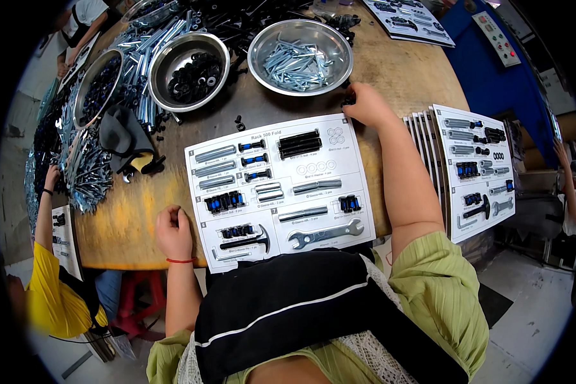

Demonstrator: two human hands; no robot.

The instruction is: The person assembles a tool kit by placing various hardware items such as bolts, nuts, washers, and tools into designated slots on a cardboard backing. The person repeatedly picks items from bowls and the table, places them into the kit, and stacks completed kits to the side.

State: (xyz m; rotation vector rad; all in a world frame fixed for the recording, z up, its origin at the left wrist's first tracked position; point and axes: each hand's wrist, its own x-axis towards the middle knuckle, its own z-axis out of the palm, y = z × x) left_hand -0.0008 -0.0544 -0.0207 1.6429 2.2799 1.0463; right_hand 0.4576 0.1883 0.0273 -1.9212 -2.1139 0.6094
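Note:
My right hand (366, 105) reaches past the far right corner of a printed parts card (281, 227). Its fingers are closed around a small black part (348, 99), whose exact kind I cannot make out. My left hand (174, 232), with a red band at the wrist, rests by the card's left edge; its fingers are curled in and nothing shows in them. Pictures of bolts, sleeves, washers and a wrench cover the card. Just beyond my right hand stands a steel bowl (255, 68) of thin silvery rods (294, 64).
Another steel bowl (157, 88) holds black washers or nuts. Silvery rods and bolts (93, 173) heap at left beside a dark grey glove (127, 137). A stack of similar cards (480, 173) stands at right. A co-worker in a yellow shirt (57, 294) reaches into the left heap.

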